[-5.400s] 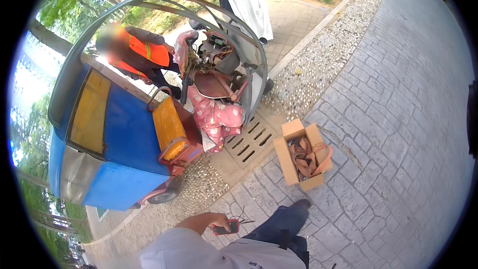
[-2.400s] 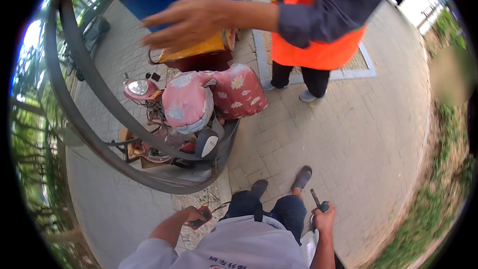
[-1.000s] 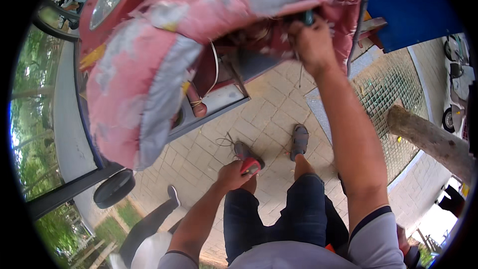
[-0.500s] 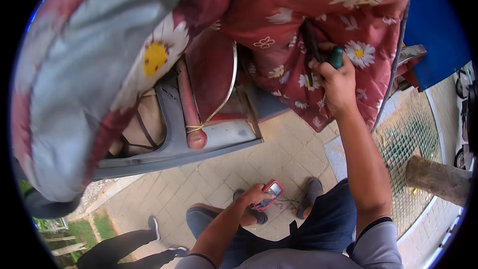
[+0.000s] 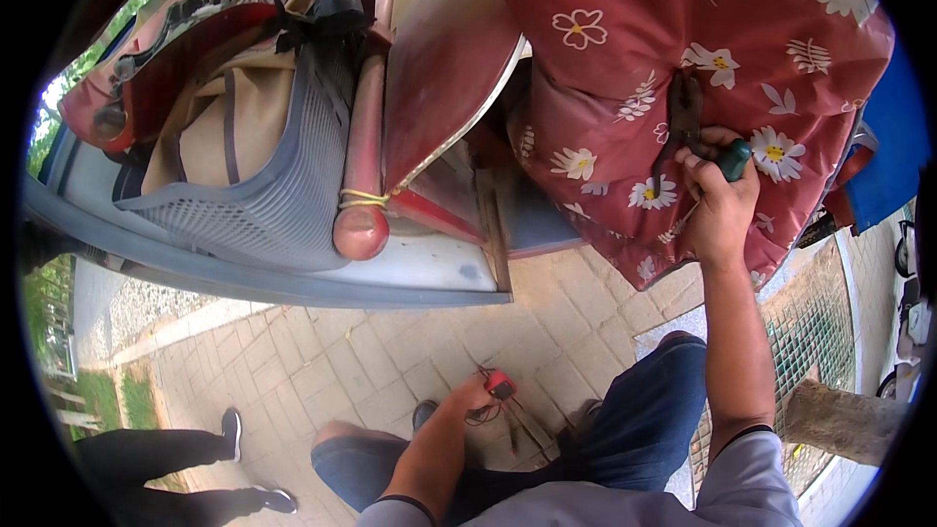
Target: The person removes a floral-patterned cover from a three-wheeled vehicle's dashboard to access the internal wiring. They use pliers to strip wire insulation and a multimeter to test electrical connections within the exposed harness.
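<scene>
My left hand (image 5: pixel 472 396) is low in front of my legs, closed around a red multimeter (image 5: pixel 500 385) with thin leads hanging from it. My right hand (image 5: pixel 720 210), at the upper right, is closed on pliers with a green grip (image 5: pixel 734 160). Their dark, rusty jaws (image 5: pixel 686 102) point away from me and lie against a red quilted cover (image 5: pixel 595 73) printed with white daisies. The fingers partly hide the tool's handles.
At the left stands a vehicle with a grey plastic basket (image 5: pixel 273 205) holding a beige bag (image 5: pixel 249 117). A red bar (image 5: pixel 361 229) has yellow cord around its end. A tree trunk (image 5: pixel 844 422) is at the right; another person's legs (image 5: pixel 156 456) show lower left.
The cover's grey-lined flap no longer blocks the left side, so the basket and bag show. The multimeter has turned, hiding its screen. My right hand keeps the pliers against the cover.
</scene>
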The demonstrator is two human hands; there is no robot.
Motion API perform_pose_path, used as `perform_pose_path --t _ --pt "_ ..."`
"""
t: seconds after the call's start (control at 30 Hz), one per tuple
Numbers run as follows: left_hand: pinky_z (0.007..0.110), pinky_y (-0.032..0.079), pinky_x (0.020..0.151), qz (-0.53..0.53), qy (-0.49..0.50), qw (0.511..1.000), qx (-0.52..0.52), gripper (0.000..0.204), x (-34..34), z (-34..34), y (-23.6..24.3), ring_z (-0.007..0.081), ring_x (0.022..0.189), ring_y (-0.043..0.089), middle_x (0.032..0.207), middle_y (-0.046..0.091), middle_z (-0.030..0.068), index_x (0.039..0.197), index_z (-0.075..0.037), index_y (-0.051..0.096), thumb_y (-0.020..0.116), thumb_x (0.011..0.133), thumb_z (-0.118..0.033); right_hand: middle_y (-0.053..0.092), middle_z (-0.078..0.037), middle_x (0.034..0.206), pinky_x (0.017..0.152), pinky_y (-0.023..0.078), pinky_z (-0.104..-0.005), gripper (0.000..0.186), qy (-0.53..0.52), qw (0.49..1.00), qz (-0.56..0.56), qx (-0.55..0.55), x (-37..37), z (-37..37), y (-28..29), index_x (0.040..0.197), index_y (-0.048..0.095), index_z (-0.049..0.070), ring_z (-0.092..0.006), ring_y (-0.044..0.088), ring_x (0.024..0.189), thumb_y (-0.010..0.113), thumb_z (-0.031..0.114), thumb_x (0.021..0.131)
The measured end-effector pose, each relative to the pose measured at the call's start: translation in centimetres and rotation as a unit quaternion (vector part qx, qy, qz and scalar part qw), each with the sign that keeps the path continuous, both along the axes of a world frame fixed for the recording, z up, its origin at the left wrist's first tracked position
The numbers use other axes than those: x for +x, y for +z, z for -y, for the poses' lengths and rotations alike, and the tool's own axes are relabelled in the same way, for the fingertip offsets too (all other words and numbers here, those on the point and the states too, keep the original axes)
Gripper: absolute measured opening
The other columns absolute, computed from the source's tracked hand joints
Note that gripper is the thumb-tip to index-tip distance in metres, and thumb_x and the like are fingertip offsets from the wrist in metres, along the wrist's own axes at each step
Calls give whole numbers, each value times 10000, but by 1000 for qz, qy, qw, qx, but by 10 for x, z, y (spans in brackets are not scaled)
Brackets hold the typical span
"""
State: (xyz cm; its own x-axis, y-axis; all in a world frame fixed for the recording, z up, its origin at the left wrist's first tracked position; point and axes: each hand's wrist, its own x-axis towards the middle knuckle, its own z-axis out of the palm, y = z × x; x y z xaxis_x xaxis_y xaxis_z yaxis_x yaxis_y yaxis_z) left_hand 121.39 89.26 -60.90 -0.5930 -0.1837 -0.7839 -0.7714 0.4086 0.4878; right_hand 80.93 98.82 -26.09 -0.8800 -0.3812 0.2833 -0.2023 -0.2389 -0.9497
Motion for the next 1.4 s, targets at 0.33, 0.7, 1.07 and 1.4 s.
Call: perform_pose_path --t 0.33,0.7,1.07,1.4 --pt "465 546 981 112 54 955 -268 368 -21 -8 18 346 1164 680 1258 710 161 1252 -124 704 631 937 -300 684 -30 943 768 484 -258 236 22 995 -71 60 -34 -17 10 1100 664 -24 -110 594 813 685 55 878" --pt "445 342 1200 -591 144 772 -185 654 -183 -17 334 400 1456 423 1562 439 239 1499 -3 464 717 931 -204 630 -72 1070 803 510 -264 345 31 991 -114 63 -34 -32 -25 1249 593 -14 -132 598 921 688 9 919" --pt "525 242 1247 -706 79 674 -202 983 -300 -57 435 513 1527 206 1650 133 346 1612 -29 239 780 802 -162 585 -40 828 744 499 -342 76 47 943 -23 329 -11 -209 -218 927 597 -24 -148 543 804 608 -42 854" --pt "507 241 1248 -692 31 690 -210 904 -305 -61 433 448 1538 225 1662 171 288 1587 5 284 747 823 -129 745 -240 951 784 559 -501 384 129 642 -34 755 34 -369 -495 974 734 -54 -379 739 883 725 312 858"
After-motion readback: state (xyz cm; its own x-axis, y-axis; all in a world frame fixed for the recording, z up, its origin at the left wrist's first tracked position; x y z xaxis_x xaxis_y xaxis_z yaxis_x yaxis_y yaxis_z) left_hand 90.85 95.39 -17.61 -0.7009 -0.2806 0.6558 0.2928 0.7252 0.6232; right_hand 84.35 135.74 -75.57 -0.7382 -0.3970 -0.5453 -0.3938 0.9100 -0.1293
